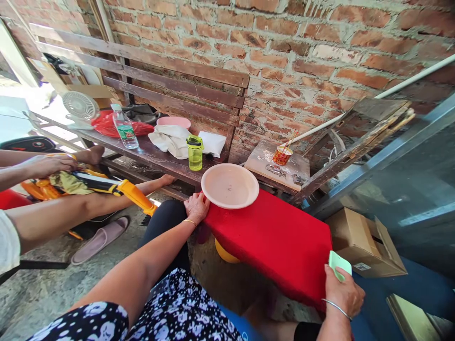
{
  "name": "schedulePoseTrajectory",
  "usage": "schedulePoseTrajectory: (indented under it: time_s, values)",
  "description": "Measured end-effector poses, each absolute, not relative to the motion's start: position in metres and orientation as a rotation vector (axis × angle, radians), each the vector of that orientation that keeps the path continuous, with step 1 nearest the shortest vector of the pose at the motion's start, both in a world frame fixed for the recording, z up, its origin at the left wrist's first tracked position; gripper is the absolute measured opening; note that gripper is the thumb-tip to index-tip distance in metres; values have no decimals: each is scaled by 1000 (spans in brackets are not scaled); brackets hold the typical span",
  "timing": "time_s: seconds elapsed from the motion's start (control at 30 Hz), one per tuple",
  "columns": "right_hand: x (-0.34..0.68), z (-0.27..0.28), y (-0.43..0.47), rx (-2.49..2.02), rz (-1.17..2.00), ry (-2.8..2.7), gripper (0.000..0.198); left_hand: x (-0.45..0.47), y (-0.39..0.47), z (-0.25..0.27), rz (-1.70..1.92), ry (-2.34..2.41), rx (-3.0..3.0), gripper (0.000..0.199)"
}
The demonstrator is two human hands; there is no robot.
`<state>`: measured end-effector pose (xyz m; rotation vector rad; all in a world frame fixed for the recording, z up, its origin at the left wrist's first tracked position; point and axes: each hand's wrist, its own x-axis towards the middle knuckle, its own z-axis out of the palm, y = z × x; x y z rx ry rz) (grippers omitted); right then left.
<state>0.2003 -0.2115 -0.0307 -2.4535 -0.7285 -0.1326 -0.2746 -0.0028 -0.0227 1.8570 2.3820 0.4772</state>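
A pale pink plastic basin (230, 186) stands at the far left end of a red-covered table (270, 241), with a few dark specks on its bottom. At its left rim is my left hand (197, 207), the fingers bent against the basin's edge; how far they reach under it is hidden. My right hand (343, 289), wearing a silver bangle, is closed around a light green, flat, rounded block (340, 265) beside the table's right end. I cannot make out what kind of thing the block is.
Behind, a wooden bench (152, 156) bears a water bottle (126, 128), green drinking cup (195, 154), white cloth (170, 140) and small fan (80, 105). A paper cup (282, 155) stands on a board. An open carton (362, 241) is at right. Another person's hand (50, 164) rests on a yellow toy at left.
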Motion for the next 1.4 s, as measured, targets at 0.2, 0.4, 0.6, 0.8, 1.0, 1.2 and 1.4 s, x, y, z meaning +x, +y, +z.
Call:
schedulePoseTrajectory:
  time_s: [0.2,0.4,0.6,0.8,1.0,1.2,1.4]
  values:
    - [87,-45,-147,-1884,-59,-1365,58,-276,-1,-23,470,2382,1858,34]
    - [14,-50,-128,-1706,-1,-1759,30,-277,0,-27,469,2398,1873,33]
    - [39,-35,-142,-1949,81,-1825,33,-277,0,-27,471,2401,1866,33]
    - [119,-29,-164,-2179,222,-1389,60,-275,-2,-23,479,2390,1861,33]
    - [198,-18,-210,-2633,116,-647,72,-274,-3,-22,485,2381,1842,34]
    - [121,-20,-170,-2215,105,-1109,72,-275,-2,-23,479,2371,1840,34]
    - [23,-37,-126,-1743,20,-1763,46,-277,-1,-23,463,2383,1863,34]
